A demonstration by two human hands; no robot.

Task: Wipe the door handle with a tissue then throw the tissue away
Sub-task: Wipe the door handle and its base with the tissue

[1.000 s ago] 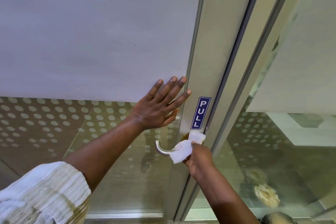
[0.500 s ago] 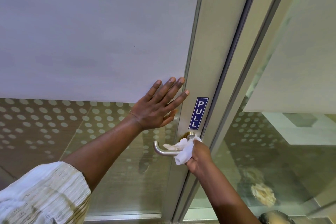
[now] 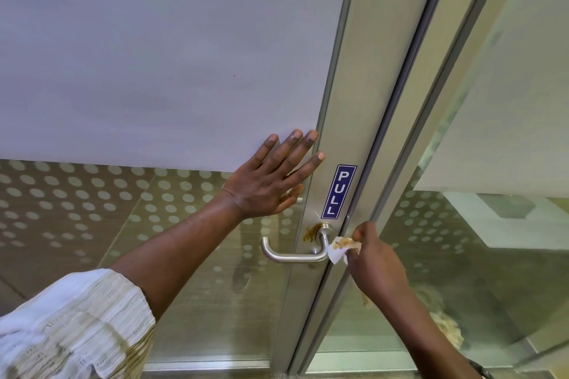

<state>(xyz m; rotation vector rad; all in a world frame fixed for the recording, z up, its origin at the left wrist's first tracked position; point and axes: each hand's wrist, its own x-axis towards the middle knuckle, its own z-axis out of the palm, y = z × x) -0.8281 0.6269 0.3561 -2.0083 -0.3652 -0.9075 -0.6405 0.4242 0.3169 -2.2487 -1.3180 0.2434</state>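
Note:
A silver lever door handle [image 3: 292, 255] juts left from the metal door frame [image 3: 354, 101], with a brown smear [image 3: 311, 232] on the frame beside its base. My right hand [image 3: 375, 258] pinches a white tissue [image 3: 338, 251], now marked with brown, just to the right of the handle's base and slightly off it. My left hand [image 3: 271, 181] lies flat with fingers spread on the glass door [image 3: 154, 55], above and left of the handle.
A blue PULL sign [image 3: 338, 191] is stuck on the frame above the handle. The lower glass has a dotted frosted pattern [image 3: 77, 194]. A second glass panel [image 3: 492, 163] stands to the right. A crumpled pale object [image 3: 446, 326] shows through the glass at lower right.
My right hand has drawn the tissue off the handle to the right, uncovering the handle's base and the brown smear; the tissue now shows brown marks. My left hand has stayed on the glass.

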